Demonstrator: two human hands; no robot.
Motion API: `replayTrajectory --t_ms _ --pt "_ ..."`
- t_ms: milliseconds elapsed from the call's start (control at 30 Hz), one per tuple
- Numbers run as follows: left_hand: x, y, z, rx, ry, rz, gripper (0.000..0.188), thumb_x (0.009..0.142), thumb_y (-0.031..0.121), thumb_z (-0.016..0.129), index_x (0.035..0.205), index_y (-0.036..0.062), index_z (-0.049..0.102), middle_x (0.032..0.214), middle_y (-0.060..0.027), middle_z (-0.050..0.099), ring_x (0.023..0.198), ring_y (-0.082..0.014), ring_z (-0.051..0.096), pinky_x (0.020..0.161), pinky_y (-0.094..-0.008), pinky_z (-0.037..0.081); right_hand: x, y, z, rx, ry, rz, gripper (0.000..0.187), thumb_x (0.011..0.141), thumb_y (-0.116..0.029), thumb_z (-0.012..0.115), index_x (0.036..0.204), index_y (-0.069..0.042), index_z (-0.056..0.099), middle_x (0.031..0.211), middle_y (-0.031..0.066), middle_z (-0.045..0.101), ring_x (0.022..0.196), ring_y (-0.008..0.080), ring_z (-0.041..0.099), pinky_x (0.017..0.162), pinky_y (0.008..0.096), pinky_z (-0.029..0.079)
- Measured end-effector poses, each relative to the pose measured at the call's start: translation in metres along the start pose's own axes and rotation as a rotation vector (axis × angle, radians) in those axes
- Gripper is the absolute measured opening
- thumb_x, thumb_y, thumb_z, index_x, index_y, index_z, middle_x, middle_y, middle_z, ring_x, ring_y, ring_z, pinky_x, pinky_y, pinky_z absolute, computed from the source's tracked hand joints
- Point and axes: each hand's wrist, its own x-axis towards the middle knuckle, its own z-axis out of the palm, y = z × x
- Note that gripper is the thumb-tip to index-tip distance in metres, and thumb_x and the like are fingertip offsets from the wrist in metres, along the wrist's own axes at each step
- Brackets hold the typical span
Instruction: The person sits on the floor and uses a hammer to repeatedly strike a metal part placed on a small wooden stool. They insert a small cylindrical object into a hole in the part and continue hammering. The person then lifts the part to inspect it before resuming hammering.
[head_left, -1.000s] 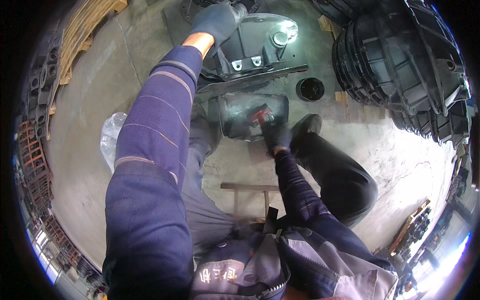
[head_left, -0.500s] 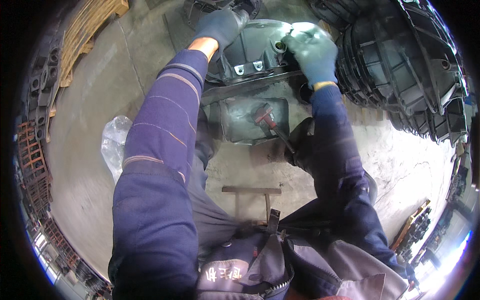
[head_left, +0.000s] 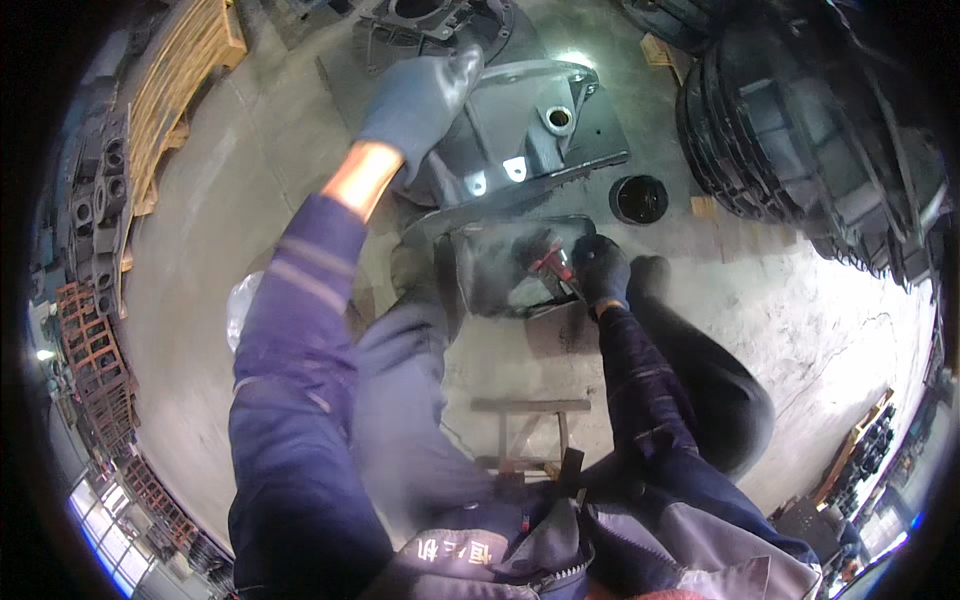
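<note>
The left hand (head_left: 412,105) held the big gray metal part (head_left: 512,118) by its edge. The right hand (head_left: 604,272) was at the red tool (head_left: 553,264) over the tray (head_left: 484,268); I couldn't tell if its grip was closed.

Hammer (head_left: 553,263) over tray (head_left: 488,275), casting (head_left: 520,125) beyond, can (head_left: 640,187) to right, stacked housings (head_left: 800,120) farther right, pallet (head_left: 190,90) far left

A head-worn fisheye looks down toward the floor (head_left: 195,270).
</note>
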Motion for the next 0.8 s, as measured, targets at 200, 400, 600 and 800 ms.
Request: replayTrajectory --t_ms 200,400,600,800 --pt "-0.01 -0.001 -0.004 -0.08 -0.04 0.114 0.048 0.101 0.05 0.06 0.094 0.0041 0.074 0.078 -0.0237 0.064 0.071 -0.0388 0.068 0.061 -0.0425 0.049 0.016 -0.024 0.034 0.708 -0.318 0.331 0.029 0.095 -0.029 0.068 0.106 -0.003 0.071 0.095 0.0147 0.075 0.085 0.0309 0.072 0.077 0.0408 0.057" --pt "-0.001 0.002 -0.009 -0.026 -0.354 -0.022 0.042 0.088 0.047 0.071 0.102 0.0067 0.074 0.082 -0.0185 0.072 0.075 -0.0334 0.073 0.067 -0.0414 0.056 0.037 -0.111 0.019 1.198 -0.219 0.218 0.036 0.09 -0.023 0.074 0.12 -0.005 0.066 0.1 0.0045 0.07 0.094 0.025 0.069 0.08 0.0395 0.057" --pt "0.011 -0.007 -0.001 -0.047 -0.458 0.019 0.04 0.092 0.044 0.069 0.097 0.0036 0.07 0.086 -0.023 0.072 0.078 -0.0402 0.071 0.068 -0.0477 0.055 0.025 -0.176 -0.033 1.325 -0.337 0.111 0.051 0.089 -0.034 0.066 0.132 -0.008 0.06 0.12 0.0063 0.064 0.112 0.0248 0.063 0.093 0.0458 0.053" --pt "-0.05 0.06 -0.053 -0.129 -0.345 0.053 0.037 0.089 0.041 0.074 0.09 0.0041 0.069 0.075 -0.0245 0.067 0.068 -0.0453 0.066 0.063 -0.0537 0.053 -0.016 -0.179 -0.101 1.725 -0.178 0.75 0.065 0.098 -0.046 0.056 0.151 -0.01 0.045 0.137 0.0099 0.063 0.122 0.0272 0.062 0.102 0.0458 0.051"
